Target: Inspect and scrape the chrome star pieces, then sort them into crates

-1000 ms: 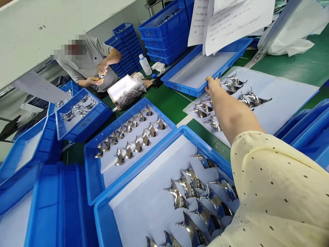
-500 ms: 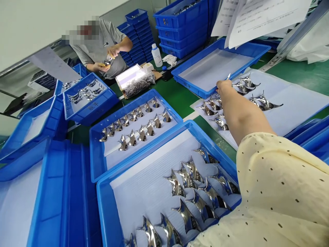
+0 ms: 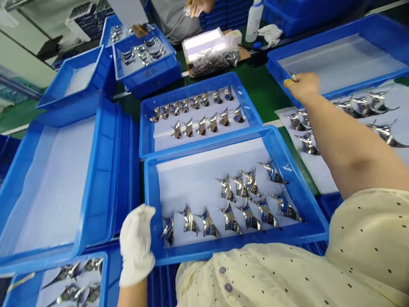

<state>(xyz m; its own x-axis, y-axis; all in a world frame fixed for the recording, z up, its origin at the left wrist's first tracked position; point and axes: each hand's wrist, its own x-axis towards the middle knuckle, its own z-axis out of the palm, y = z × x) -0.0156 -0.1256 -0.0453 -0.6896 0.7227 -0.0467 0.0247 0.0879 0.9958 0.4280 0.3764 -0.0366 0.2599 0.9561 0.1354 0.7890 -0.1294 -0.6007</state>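
My left hand, in a white glove, is closed at the left rim of the near blue tray. Its curled fingertips overlap that rim, and whether anything is inside them is hidden. Shiny curved, pointed metal pieces lie in rows on the tray's white liner. Farther right, my bare right hand, with a yellowish cover on a fingertip, is closed around a small white pen-like tool. It is over the near edge of a lined blue tray. More metal pieces lie on a white sheet below that arm.
Another blue tray with smaller metal pieces adjoins the near tray. Stacked blue trays stand at the left. Across the bench are a bright light box, a white bottle, a crumpled cloth and a co-worker's hand.
The view has swung left and down. My left hand has come into sight beside the near tray. My right hand remains by the far right tray, with the small white tool in its fingers.
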